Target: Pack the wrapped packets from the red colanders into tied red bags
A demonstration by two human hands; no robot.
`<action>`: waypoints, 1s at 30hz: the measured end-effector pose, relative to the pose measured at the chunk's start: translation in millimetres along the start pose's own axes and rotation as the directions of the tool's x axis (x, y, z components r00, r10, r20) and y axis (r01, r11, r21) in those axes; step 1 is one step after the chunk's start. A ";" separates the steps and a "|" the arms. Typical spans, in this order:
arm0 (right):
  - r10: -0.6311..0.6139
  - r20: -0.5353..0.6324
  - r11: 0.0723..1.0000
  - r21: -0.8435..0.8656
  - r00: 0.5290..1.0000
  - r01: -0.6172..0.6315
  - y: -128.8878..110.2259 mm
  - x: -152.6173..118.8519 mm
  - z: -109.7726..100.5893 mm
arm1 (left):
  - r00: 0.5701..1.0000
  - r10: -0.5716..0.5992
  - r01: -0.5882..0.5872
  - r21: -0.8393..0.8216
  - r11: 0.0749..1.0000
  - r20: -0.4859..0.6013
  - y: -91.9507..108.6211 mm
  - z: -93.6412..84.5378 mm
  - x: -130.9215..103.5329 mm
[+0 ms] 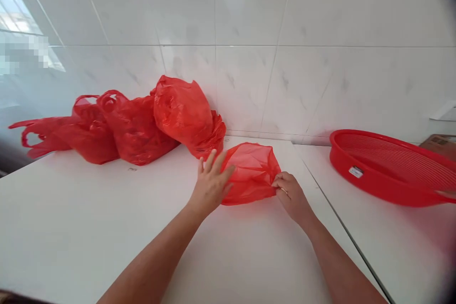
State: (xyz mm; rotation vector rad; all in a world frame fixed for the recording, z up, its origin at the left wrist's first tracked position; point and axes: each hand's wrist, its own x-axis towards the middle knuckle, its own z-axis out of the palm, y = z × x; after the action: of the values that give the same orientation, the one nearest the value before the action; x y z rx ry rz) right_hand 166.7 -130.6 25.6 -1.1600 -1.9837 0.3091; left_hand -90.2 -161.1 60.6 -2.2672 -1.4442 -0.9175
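A thin red plastic bag (249, 175) lies puffed out on the white table, its film see-through in places. My right hand (290, 193) pinches the bag's gathered right end between thumb and fingers. At the bag's left side my left hand (213, 180) has its fingers spread; whether they touch the film I cannot tell. Just behind my left hand, a full, rounded red plastic bag (183, 111) leans against the others near the wall. What the bags contain is hidden by the red film.
More red carrier bags (138, 128) with loop handles stand in a row along the tiled wall (245, 90) to the left. A big red plastic sieve basket (377, 185) sits at the right, past a seam (338, 211) between tables. Behind it is a cardboard box (436, 142).
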 end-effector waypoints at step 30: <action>0.300 0.385 0.908 -0.395 0.873 -0.138 -34.8 -0.7 4.9 | 0.963 0.228 -0.105 -0.578 0.809 0.145 73.4 -61.5 7.1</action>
State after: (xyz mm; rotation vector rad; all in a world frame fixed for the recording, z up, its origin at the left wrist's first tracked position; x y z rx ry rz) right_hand 141.6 -149.5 41.5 -1.6807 -2.3680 0.3635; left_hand -44.5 -223.4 117.7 -2.9495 -1.1104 -1.2065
